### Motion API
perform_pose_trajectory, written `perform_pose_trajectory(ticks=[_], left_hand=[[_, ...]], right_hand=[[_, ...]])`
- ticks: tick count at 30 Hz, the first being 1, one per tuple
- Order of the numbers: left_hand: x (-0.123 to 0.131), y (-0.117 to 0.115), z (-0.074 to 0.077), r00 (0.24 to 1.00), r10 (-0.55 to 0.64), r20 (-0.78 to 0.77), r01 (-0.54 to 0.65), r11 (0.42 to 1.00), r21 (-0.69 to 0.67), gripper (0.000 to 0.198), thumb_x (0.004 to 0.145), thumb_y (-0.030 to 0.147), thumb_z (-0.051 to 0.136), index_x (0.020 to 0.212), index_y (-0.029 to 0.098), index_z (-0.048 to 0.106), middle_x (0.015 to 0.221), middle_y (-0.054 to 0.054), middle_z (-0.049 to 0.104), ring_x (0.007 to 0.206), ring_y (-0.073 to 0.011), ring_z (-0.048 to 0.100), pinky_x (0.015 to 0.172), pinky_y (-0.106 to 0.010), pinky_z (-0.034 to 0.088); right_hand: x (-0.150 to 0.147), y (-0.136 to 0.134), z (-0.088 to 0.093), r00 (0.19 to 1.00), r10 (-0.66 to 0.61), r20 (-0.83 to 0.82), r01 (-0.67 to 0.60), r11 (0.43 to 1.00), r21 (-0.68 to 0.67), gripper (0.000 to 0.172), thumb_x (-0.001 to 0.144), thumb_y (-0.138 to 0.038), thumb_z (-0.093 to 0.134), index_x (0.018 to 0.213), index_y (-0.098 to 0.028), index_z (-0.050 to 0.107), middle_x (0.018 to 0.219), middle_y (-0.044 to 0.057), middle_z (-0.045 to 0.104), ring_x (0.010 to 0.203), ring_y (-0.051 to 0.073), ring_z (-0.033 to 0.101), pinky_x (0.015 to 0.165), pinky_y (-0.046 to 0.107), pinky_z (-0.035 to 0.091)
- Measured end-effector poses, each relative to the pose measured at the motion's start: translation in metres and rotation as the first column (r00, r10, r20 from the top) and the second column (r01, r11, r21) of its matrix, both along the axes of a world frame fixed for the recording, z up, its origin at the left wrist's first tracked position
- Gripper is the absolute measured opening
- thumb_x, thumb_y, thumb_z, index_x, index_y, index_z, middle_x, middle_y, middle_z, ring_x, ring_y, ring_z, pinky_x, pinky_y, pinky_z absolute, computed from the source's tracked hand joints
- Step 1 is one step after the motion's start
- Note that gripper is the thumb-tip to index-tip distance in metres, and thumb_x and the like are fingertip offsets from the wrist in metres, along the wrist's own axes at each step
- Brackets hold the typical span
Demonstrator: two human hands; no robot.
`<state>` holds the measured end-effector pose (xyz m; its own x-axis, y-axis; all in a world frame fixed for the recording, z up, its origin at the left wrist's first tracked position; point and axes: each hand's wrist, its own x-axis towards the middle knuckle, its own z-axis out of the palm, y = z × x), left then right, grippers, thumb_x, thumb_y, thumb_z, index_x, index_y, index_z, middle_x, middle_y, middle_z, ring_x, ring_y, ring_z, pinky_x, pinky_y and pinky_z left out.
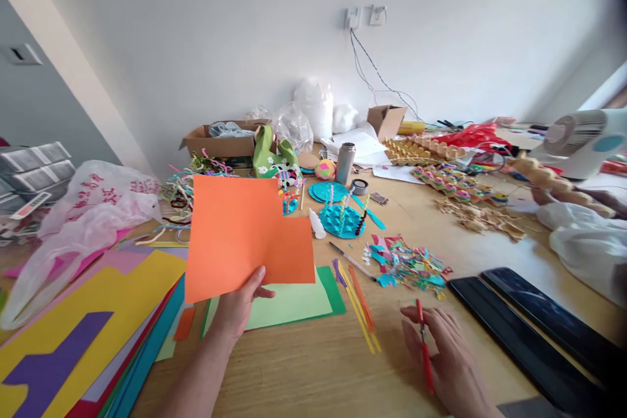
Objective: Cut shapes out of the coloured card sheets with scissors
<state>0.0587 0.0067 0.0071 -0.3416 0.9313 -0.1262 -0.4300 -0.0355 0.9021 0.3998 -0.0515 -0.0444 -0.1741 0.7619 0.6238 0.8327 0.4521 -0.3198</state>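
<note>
Paper (pixel 232 235), orange, in left hand (pixel 240 310)

- A wooden table (pixel 274 369)
- Left: stacked coloured paper (pixel 140 284)
- Middle: green sheets (pixel 294 308), thin paper strips (pixel 361 300) just beside them
- Farther right: paper scraps (pixel 411 266), two black devices (pixel 519 334)
- Behind: a metal flask (pixel 345 166)
</note>
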Motion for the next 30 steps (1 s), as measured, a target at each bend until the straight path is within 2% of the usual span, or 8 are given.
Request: perform_pose_trajectory(ticks=[5,8,13,17,25,30], left_hand=[[0.002,0.001,-0.005,1.0,0.013,-0.023,-0.013,1.0,0.003,0.045,0.056,0.02,0.088,0.097,0.023,0.069,0.089,-0.001,0.069,0.065,-0.0166,0.063,0.045,-0.03,0.059],[0.0,0.002,-0.004,0.999,0.016,-0.03,-0.015,1.0,0.011,0.043,0.057,0.02,0.087,0.096,0.023,0.069,0.091,-0.002,0.07,0.066,-0.017,0.065,0.045,-0.029,0.059],[-0.003,0.003,0.001,0.998,0.059,-0.024,-0.059,0.998,-0.003,0.05,0.054,0.019,0.088,0.099,0.022,0.069,0.092,-0.001,0.069,0.065,-0.0161,0.065,0.044,-0.029,0.059],[-0.006,0.005,0.004,0.999,0.053,-0.013,-0.053,0.999,0.006,0.052,0.053,0.021,0.088,0.1,0.021,0.068,0.101,-0.002,0.068,0.073,-0.0177,0.066,0.046,-0.03,0.06],[-0.01,0.008,0.008,0.997,0.055,0.05,-0.057,0.998,0.023,0.047,0.054,0.021,0.087,0.097,0.021,0.067,0.098,0.0,0.066,0.074,-0.018,0.066,0.045,-0.031,0.061],[-0.013,0.009,0.006,0.995,0.065,0.08,-0.069,0.997,0.043,0.049,0.054,0.02,0.087,0.1,0.021,0.067,0.104,-0.003,0.067,0.076,-0.0187,0.067,0.045,-0.031,0.061]], right_hand=[[0.008,0.005,-0.007,0.999,0.036,-0.011,-0.036,0.999,0.023,0.015,0.092,-0.033,0.054,0.104,-0.024,0.055,0.091,0.008,0.065,0.083,0.025,0.063,0.074,0.037,0.047],[0.007,0.005,-0.005,0.999,0.035,-0.033,-0.033,0.998,0.051,0.015,0.093,-0.034,0.052,0.102,-0.023,0.056,0.089,0.007,0.065,0.082,0.025,0.062,0.072,0.036,0.047],[0.002,0.002,0.001,0.998,0.022,-0.066,-0.019,0.999,0.044,0.011,0.092,-0.028,0.055,0.102,-0.022,0.055,0.091,0.008,0.064,0.084,0.025,0.061,0.075,0.037,0.046],[0.001,0.001,0.001,0.996,0.022,-0.081,-0.02,0.999,0.027,0.012,0.091,-0.023,0.055,0.103,-0.021,0.055,0.09,0.008,0.063,0.084,0.024,0.06,0.075,0.037,0.046],[0.0,-0.001,0.003,0.99,0.133,-0.047,-0.132,0.991,0.025,0.02,0.09,-0.02,0.058,0.109,-0.019,0.057,0.097,0.01,0.064,0.087,0.024,0.06,0.075,0.037,0.047],[0.001,0.0,0.003,0.991,0.125,-0.056,-0.124,0.992,0.029,0.019,0.09,-0.02,0.058,0.109,-0.019,0.058,0.095,0.009,0.064,0.086,0.023,0.06,0.074,0.036,0.048]])
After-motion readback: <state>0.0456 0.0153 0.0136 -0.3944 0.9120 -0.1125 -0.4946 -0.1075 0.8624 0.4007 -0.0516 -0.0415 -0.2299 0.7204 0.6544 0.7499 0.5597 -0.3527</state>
